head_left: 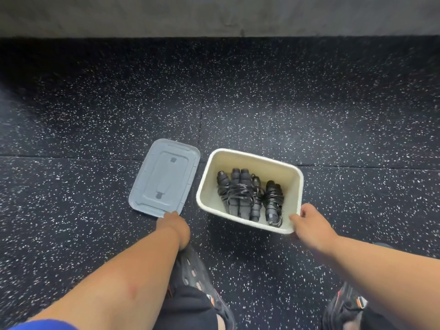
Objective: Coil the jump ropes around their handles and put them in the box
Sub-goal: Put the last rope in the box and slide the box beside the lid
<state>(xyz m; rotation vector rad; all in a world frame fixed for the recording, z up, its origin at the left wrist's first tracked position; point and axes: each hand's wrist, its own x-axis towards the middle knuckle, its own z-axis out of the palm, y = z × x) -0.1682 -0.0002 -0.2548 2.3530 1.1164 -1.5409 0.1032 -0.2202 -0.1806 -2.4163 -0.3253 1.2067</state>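
Note:
A cream plastic box (252, 156) stands open on the speckled floor, right of centre. Inside it lie several black jump ropes (247, 196), each coiled round its handles, side by side. A grey lid (164, 178) lies flat on the floor just left of the box. My right hand (312, 227) grips the box's near right corner, thumb on the rim. My left hand (173, 225) is at the lid's near edge, fingers curled on that edge; the fingertips are hidden.
The floor is black rubber matting with white flecks, with tile seams running across it. A grey wall (214, 15) bounds the far side. My two black shoes (197, 279) stand at the bottom, close behind both hands.

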